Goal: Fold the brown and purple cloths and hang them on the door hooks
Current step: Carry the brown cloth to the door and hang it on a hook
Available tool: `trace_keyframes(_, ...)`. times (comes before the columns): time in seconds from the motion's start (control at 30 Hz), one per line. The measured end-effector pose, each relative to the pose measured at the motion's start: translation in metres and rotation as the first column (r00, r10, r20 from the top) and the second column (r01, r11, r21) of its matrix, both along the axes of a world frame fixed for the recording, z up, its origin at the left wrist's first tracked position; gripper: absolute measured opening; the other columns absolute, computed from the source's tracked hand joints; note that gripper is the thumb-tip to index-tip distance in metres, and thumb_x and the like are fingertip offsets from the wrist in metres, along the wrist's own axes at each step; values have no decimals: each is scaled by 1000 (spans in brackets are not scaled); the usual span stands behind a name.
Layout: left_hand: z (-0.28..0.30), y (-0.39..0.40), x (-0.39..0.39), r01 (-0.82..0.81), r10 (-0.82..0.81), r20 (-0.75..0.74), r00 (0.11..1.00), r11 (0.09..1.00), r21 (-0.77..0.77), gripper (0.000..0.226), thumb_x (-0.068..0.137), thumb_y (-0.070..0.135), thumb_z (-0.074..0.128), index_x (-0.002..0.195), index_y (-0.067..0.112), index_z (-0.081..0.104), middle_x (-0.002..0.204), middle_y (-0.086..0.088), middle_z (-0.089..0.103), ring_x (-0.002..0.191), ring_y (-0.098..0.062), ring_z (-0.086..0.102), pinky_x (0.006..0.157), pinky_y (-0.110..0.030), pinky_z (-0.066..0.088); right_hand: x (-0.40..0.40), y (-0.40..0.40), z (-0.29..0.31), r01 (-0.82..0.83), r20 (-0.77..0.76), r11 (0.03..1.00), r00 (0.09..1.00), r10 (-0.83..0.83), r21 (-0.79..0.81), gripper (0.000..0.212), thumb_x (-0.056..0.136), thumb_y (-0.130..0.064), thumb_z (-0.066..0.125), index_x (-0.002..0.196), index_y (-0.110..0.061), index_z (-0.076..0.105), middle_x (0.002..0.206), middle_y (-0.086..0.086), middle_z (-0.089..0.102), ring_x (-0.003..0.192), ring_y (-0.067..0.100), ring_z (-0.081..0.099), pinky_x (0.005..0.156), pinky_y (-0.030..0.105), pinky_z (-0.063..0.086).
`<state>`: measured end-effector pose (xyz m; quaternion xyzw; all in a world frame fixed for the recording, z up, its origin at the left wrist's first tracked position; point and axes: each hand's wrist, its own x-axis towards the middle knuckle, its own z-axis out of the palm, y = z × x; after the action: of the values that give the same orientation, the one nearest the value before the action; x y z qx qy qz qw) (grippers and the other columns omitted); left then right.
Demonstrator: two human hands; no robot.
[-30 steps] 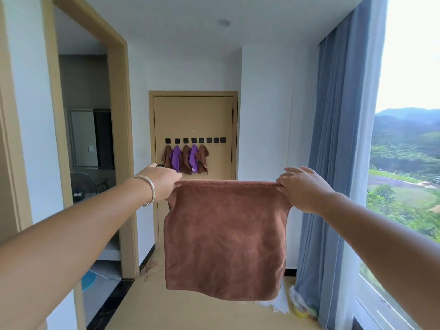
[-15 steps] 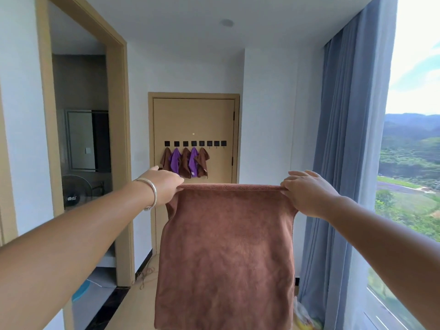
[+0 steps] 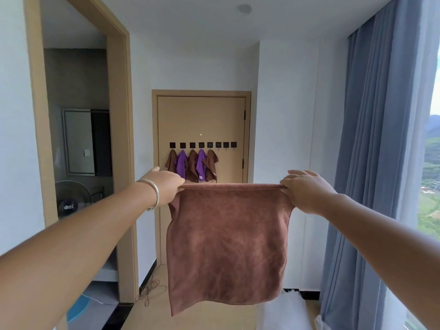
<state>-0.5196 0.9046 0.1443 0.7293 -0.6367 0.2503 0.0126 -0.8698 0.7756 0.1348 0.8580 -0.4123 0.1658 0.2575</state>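
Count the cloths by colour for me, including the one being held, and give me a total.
Brown cloths: 4, three hanging on the door hooks plus the brown cloth held up by both hands
Purple cloths: 2, both on the hooks
Total: 6

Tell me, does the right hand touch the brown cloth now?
Touching. The head view shows the right hand pinching the top right corner of the brown cloth.

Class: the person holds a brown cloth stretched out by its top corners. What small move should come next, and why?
Probably bring the left hand and right hand together, folding the brown microfibre cloth in half: it hangs flat and unfolded, far from the door hooks.
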Motion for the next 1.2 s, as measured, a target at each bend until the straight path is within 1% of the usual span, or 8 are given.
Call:
trace_keyframes(0.07,-3,-10,19,4,-4,10,1000,1000,-11,27,98,14,29,84,23,51,90,6,60,90,-17,57,107,-41,25,20,-13,-5,-5,0,1000,1000,5,3,31,101,-30,35,113,-33,63,127,-17,58,138,12,33,112,34,26)
trace_keyframes(0.2,-15,-29,55,-1,2,18,1000,1000,-20,30,101,21,29,86,22,54,87,6,60,82,-16,57,92,-34,33,55,-37,-14,-36,-10,999,999,36,25,30,100,-27,36,110,-33,64,123,-17,60,133,12,38,110,34,28)
trace_keyframes(0.3,-24,-46,76,-39,39,11,999,999,-1,29,100,15,30,89,22,55,89,6,59,85,-15,56,98,-35,33,77,-60,-21,-51,-22,998,998,52,34,33,101,-31,32,110,-31,63,121,-16,61,128,11,41,107,33,30)
trace_keyframes(0.5,-30,-93,101,-79,77,31,997,996,52,28,103,21,29,90,20,54,92,4,60,91,-17,58,103,-37,31,113,-126,-29,-53,-38,995,998,56,81,40,102,-38,26,115,-30,63,121,-13,60,129,12,40,108,33,27)
trace_keyframes(0.63,-29,-140,114,-100,98,43,994,994,48,30,103,23,29,94,18,56,95,2,61,92,-18,59,99,-34,32,129,-182,-32,-58,-34,994,998,62,97,42,102,-39,25,117,-28,62,123,-10,58,129,13,41,110,34,27)
trace_keyframes(0.8,-21,-216,122,-72,71,32,997,997,14,31,103,27,29,87,19,55,87,2,60,80,-19,56,80,-29,32,139,-264,-22,-62,8,993,998,61,103,43,103,-40,24,116,-29,63,122,-9,58,129,14,42,110,35,28)
trace_keyframes(0.97,-10,-290,118,-57,57,11,998,998,-2,33,104,32,29,80,19,49,83,1,60,71,-19,51,81,-29,35,139,-342,-8,-68,26,994,997,66,84,40,102,-37,26,117,-29,62,122,-11,60,131,14,40,110,35,29)
trace_keyframes(1.2,-14,-372,125,-83,82,42,996,996,29,31,105,30,29,84,19,49,89,1,60,74,-17,49,85,-28,26,153,-428,-18,-49,14,992,999,48,115,40,102,-37,26,116,-29,63,123,-12,60,135,14,37,111,34,27)
